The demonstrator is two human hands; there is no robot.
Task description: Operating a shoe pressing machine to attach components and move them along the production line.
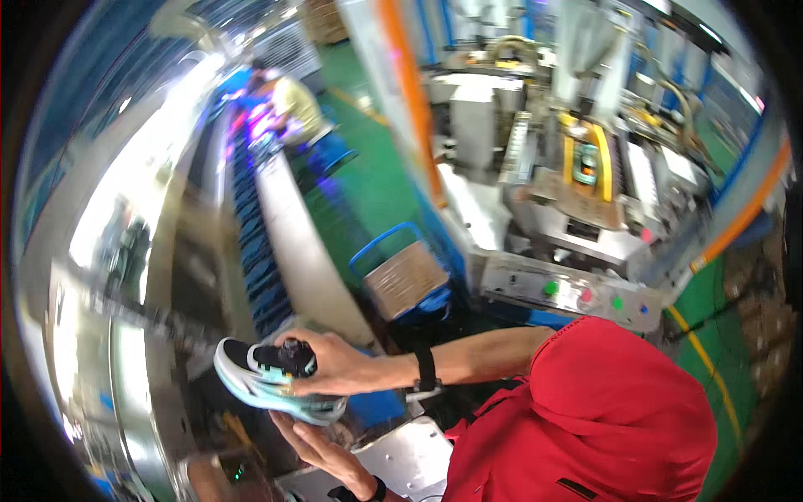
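Observation:
A sneaker (251,381) with a black and white upper and a pale turquoise sole is up in front of me at the lower left, toe pointing left. From above, my right hand (330,366) is closed round its ankle end, where a dark, knobbed piece (297,357) sticks out of the opening. Below the sole, my left hand (322,452) has its fingers stretched out, the fingertips at the underside. Whether they press on it is hard to make out. Dark bands circle both wrists.
Left of me, a long conveyor line (255,251) with dark blue carriers runs away beside a pale ledge (301,243). A person (294,109) sits farther along it. A machine with a button panel (577,293) stands at right, near a blue cart (407,280) bearing cardboard.

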